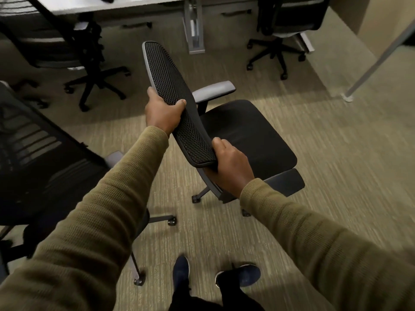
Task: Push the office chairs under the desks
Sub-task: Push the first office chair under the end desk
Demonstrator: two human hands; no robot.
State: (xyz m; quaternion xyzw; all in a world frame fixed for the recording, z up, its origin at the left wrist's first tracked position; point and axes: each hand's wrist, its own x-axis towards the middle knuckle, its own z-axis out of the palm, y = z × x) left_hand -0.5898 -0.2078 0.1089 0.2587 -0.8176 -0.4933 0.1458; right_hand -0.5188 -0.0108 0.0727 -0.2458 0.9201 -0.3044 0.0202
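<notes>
A black office chair [247,133] with a mesh backrest [170,86] and grey armrests stands on the carpet in the middle of the view, its seat facing right. My left hand [162,112] grips the backrest's top edge partway along. My right hand [231,167] grips the near end of the same edge. A white desk [112,4] runs along the top, with a grey metal leg [194,30] under it.
One black chair [74,48] sits at the desk's left and another [283,25] at its right. A further black mesh chair [45,167] stands close on my left. A slanted grey pole [379,59] meets the floor at right. My shoes [238,274] are at the bottom.
</notes>
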